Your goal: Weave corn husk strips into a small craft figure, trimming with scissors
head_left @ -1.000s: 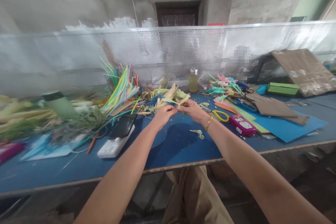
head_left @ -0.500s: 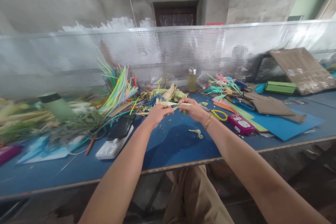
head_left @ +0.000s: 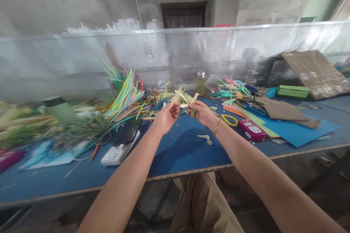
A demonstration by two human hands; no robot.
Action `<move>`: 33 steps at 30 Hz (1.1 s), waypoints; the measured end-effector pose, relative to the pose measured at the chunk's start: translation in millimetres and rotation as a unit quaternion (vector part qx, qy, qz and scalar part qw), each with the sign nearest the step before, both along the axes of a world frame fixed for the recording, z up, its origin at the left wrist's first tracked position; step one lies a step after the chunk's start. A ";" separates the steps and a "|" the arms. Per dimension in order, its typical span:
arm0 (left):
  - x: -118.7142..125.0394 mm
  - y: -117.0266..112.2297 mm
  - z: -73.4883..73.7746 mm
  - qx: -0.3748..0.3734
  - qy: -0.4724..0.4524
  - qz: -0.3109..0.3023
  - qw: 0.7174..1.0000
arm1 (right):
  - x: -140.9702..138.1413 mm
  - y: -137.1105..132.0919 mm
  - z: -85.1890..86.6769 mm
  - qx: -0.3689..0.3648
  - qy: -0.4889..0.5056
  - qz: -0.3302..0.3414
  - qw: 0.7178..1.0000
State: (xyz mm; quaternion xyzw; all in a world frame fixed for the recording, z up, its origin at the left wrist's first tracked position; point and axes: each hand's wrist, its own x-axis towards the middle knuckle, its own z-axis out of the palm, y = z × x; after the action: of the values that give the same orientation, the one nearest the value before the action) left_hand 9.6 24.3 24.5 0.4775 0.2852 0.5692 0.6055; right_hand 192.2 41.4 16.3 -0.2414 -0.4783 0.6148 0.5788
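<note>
Pale green-cream corn husk strips stretch between my two hands above the blue table. My left hand is closed, its thumb and fingers pinching the left end of the husk. On the other side my right hand, with a gold bracelet at the wrist, pinches the husk too, and a strip end sticks up past its fingers. Just behind the hands lies a heap of dried husks. A small curled husk scrap rests on the table in front of my right hand.
Left of my arms are a black phone on a white box, colourful pipe cleaners and a green tumbler. To the right lie yellow-handled scissors, a magenta box, blue paper and cardboard. A glass bottle stands behind.
The husk, earlier held out flat between my hands, is now folded, with a strip end raised near the right fingers. My left hand has turned slightly and its fingers have curled more.
</note>
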 end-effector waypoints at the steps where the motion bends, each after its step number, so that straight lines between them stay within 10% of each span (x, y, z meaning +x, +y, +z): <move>1: 4.6 1.1 -4.8 -0.009 -0.021 0.006 1.000 | -0.4 1.3 -1.1 -0.002 0.006 -0.016 1.000; 8: 30.2 2.4 -31.1 0.052 0.070 0.039 0.995 | -13.3 2.5 -14.9 0.044 -0.062 -0.088 0.993; 26: 16.2 2.7 -18.8 -0.002 0.061 0.004 0.998 | -9.9 -0.4 -10.9 0.162 -0.153 -0.138 0.965; 33: 18.7 5.7 -19.8 0.030 0.041 0.077 0.996 | -12.8 0.5 -13.7 0.170 -0.197 -0.189 0.947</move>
State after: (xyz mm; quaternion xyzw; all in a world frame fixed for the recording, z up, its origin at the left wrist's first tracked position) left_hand 28.3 30.0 4.7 0.4950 0.3292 0.6023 0.5328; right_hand 179.4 42.0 2.6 -0.3418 -0.6259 0.3438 0.6109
